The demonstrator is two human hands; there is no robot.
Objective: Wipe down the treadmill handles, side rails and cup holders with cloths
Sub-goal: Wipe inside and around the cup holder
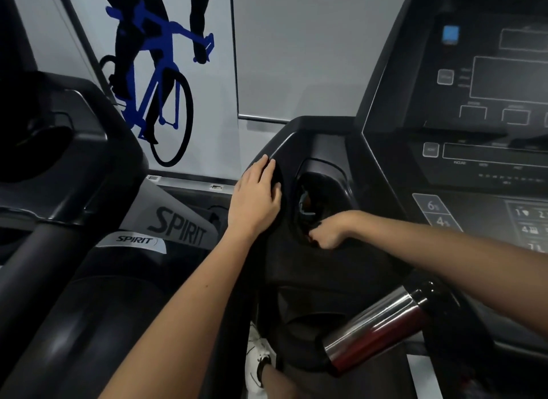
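Observation:
My right hand [326,231] reaches into the black cup holder [341,176] on the left side of the treadmill console. Its fingers are curled into the cup's lower rim around a dark cloth [311,239], of which only a small reddish bit shows. A bluish and orange thing [305,202] lies deep in the cup, too dark to identify. My left hand [256,199] rests flat with relaxed fingers on the console's outer left edge [284,143], beside the cup holder. A chrome handle grip [376,330] sticks out below my right forearm.
The console's display and button panel [480,161] fills the right side. A neighbouring treadmill with a SPIRIT logo [178,226] and its own cup holder [38,149] stands at the left. A wall with a cyclist graphic [160,81] is behind. My white shoe [258,357] shows below.

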